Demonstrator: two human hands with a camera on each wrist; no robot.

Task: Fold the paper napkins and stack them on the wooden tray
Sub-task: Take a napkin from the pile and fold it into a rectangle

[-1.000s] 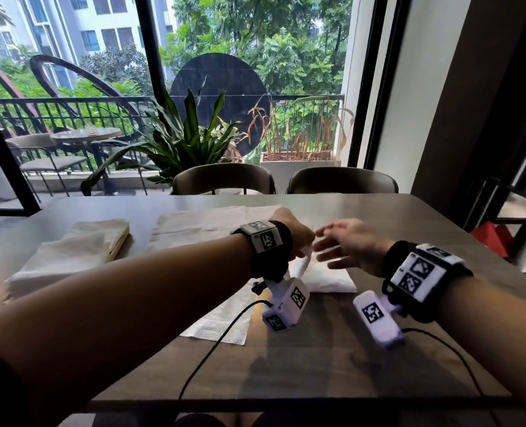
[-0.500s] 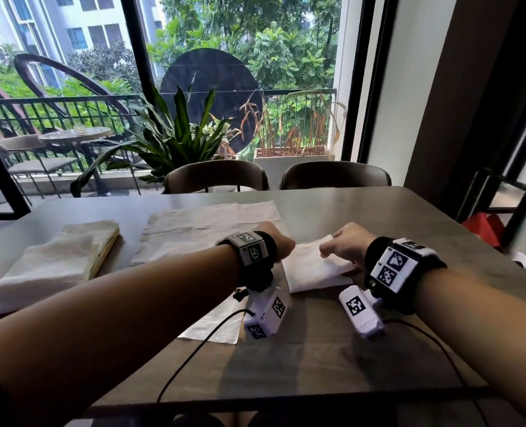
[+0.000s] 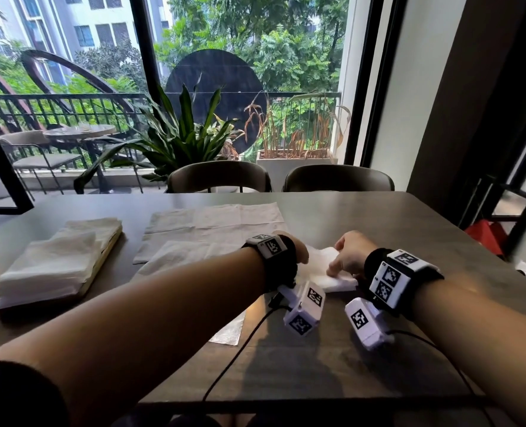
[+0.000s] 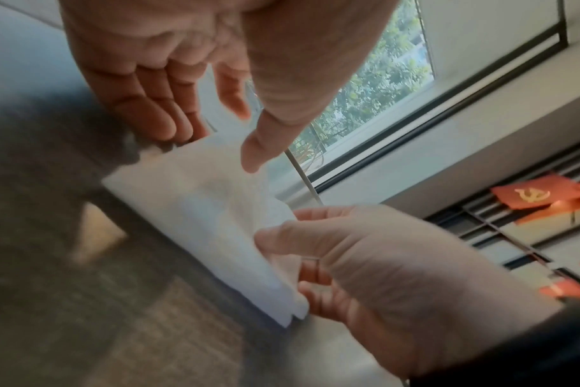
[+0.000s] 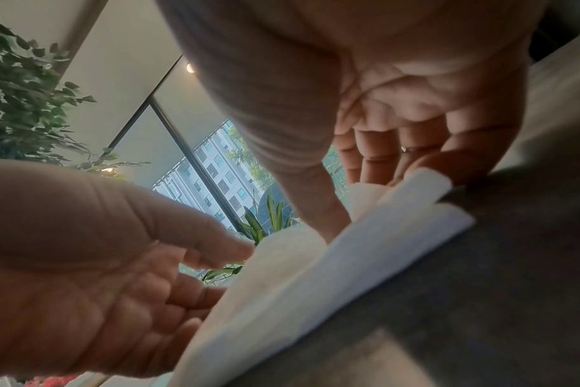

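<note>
A small folded white napkin lies mid-table between my hands. My left hand holds its left edge: in the right wrist view its fingers go under the paper with the thumb above. My right hand pinches the right edge, thumb on top and fingers beneath. At the left stands the wooden tray bearing a stack of folded napkins. Flat unfolded napkins lie behind my left wrist.
The dark table is bare to the right of my hands and along its front edge. Two chairs stand at the far side before the window. Cables from the wrist cameras trail over the near table.
My right hand, spread flat over the napkin a second ago, has curled and now pinches its edge. Both hands have drawn closer together on the napkin.
</note>
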